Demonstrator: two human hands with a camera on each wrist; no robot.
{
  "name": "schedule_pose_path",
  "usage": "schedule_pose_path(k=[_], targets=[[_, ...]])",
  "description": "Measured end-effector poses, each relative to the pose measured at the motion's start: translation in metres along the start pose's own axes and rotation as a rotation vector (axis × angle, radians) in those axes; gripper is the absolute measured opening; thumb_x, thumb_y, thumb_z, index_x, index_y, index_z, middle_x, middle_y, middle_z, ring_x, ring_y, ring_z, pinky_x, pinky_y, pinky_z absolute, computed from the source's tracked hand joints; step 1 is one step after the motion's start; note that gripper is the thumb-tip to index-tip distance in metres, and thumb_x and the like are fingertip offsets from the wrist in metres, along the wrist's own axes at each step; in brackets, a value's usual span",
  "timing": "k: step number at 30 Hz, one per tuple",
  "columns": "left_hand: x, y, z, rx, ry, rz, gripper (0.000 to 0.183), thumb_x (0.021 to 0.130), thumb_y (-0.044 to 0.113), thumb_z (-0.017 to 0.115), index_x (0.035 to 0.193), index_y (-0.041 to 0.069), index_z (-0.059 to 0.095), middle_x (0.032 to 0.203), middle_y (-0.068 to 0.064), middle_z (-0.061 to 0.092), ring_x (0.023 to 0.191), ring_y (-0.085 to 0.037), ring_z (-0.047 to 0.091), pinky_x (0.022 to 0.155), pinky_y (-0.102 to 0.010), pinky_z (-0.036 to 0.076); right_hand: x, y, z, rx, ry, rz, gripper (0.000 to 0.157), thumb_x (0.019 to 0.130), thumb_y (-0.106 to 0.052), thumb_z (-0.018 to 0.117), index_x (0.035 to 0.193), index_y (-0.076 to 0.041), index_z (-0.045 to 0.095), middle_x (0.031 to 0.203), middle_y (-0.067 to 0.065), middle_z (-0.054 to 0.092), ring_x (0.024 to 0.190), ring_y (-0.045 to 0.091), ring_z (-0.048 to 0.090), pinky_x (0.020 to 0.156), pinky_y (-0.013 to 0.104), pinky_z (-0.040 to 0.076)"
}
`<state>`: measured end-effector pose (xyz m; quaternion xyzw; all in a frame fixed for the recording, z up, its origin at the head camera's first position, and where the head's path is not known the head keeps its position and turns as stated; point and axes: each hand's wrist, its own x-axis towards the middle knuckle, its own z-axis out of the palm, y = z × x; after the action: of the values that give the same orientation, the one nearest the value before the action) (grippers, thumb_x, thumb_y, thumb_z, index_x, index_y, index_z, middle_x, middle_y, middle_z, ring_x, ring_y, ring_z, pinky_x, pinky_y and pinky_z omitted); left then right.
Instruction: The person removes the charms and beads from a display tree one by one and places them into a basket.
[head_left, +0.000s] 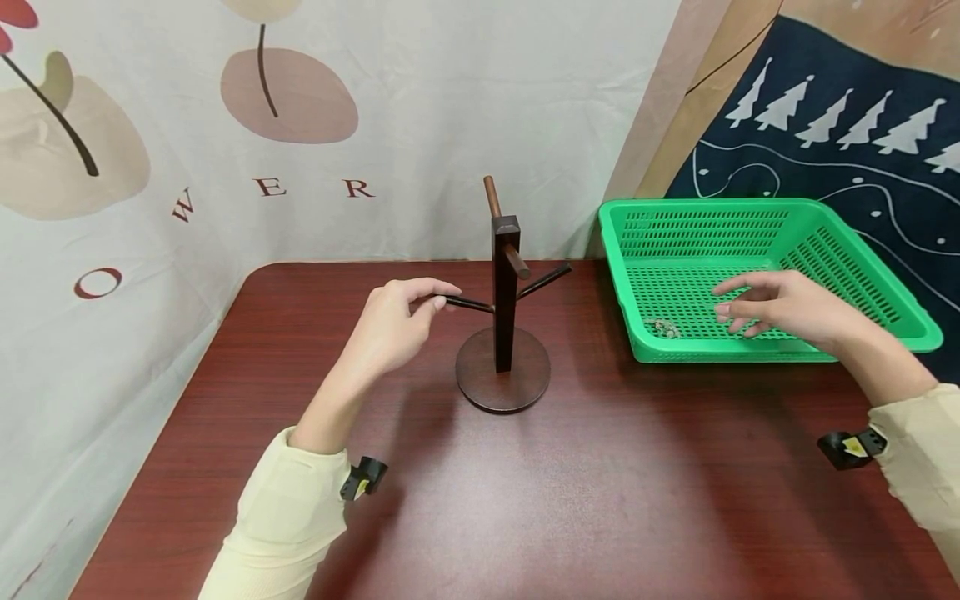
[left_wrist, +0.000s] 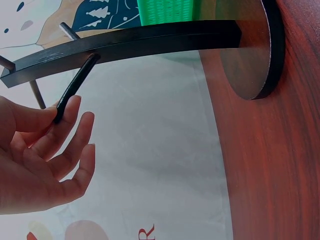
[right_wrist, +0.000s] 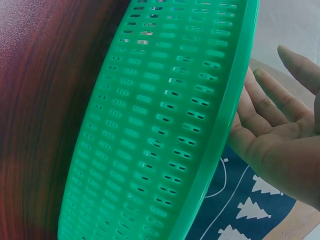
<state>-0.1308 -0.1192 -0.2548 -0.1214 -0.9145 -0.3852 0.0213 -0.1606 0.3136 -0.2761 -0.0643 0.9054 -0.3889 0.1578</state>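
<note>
A dark wooden peg stand (head_left: 505, 308) with a round base rises from the table. My left hand (head_left: 397, 321) pinches the tip of its left peg (head_left: 468, 304) between thumb and fingers. In the left wrist view the thumb and index finger meet at the end of that black peg (left_wrist: 77, 85), and the other fingers are loosely bent. Over the green basket (head_left: 633, 333) hovers my right hand (head_left: 780, 307), its fingers relaxed and holding nothing. A small silvery, beaded-looking item (head_left: 663, 328) lies inside the basket near its front left corner.
The reddish-brown table (head_left: 570, 500) meets a pale printed cloth (head_left: 450, 125) at the back. Behind the basket hangs a navy cloth with white trees (head_left: 825, 158). Other pegs stick out of the stand's post, one toward the right (head_left: 551, 277).
</note>
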Motion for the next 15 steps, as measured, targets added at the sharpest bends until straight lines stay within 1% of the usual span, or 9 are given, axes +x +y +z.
schedule_pose_path(k=[4,9,10,13,15], targets=[[-0.0004,-0.0005,-0.0003,-0.005,-0.002,0.000,0.022,0.092,0.005,0.051,0.106,0.009,0.067,0.087,-0.002,0.069,0.073,-0.017,0.053,0.061,-0.030,0.037,0.0003,0.0013,-0.0006,0.012,-0.006,-0.014,0.044,0.089,-0.023,0.061,0.122,0.004,0.049,0.090,0.006,0.065,0.077,0.020,0.061,0.066,0.032,0.051],[-0.0010,-0.0018,-0.0011,-0.024,-0.012,-0.004,0.024,0.092,0.006,0.051,0.109,0.010,0.067,0.089,-0.003,0.069,0.079,-0.018,0.056,0.062,-0.031,0.036,-0.0009,0.0012,0.0022,0.029,0.024,0.006,0.040,0.088,-0.024,0.062,0.119,0.000,0.053,0.091,0.005,0.065,0.078,0.020,0.061,0.067,0.032,0.051],[-0.0011,-0.0021,-0.0012,-0.027,-0.015,-0.006,0.024,0.092,0.007,0.051,0.110,0.011,0.066,0.090,-0.004,0.069,0.080,-0.018,0.056,0.063,-0.031,0.036,-0.0011,0.0015,0.0021,0.030,0.020,-0.001,0.040,0.089,-0.024,0.061,0.120,0.000,0.053,0.091,0.004,0.065,0.078,0.020,0.061,0.067,0.032,0.051],[-0.0017,-0.0032,-0.0017,-0.034,-0.021,-0.013,0.026,0.092,0.009,0.052,0.115,0.013,0.064,0.102,-0.004,0.067,0.084,-0.018,0.057,0.068,-0.033,0.038,-0.0022,0.0020,0.0029,0.038,0.024,-0.011,0.039,0.090,-0.025,0.059,0.120,0.000,0.052,0.092,0.002,0.066,0.078,0.019,0.062,0.067,0.032,0.051],[-0.0022,-0.0045,-0.0020,-0.038,-0.024,-0.012,0.028,0.092,0.010,0.052,0.118,0.013,0.063,0.109,-0.005,0.064,0.089,-0.018,0.058,0.072,-0.034,0.039,-0.0030,0.0021,0.0045,0.050,0.033,-0.018,0.039,0.091,-0.025,0.058,0.121,0.000,0.052,0.092,0.003,0.066,0.079,0.020,0.062,0.067,0.031,0.051]])
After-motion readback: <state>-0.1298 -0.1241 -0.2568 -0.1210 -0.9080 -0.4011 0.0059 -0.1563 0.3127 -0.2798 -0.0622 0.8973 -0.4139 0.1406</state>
